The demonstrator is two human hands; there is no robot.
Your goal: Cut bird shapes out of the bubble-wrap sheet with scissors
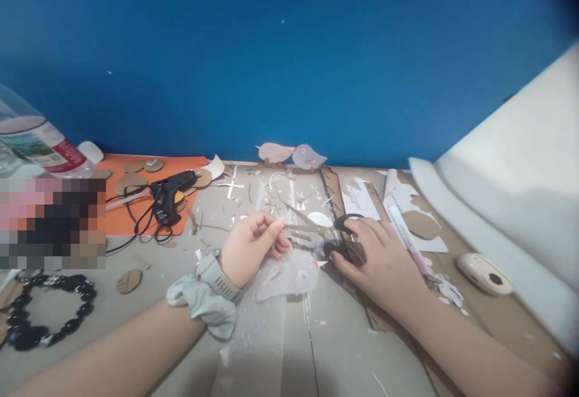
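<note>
Cutting step, by judgement: right hand (384,258) gripping scissors (325,228), blades parted; left hand (253,246) pinching small paper piece (289,251) at 9 o'clock of blades; next, needing steady closing along edge.

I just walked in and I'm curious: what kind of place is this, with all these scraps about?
Most likely a home craft desk against a blue wall. A glue gun lies on an orange sheet, paper birds stand by the wall, and the right hand works scissors on a cutout pinched by the left hand.
</note>
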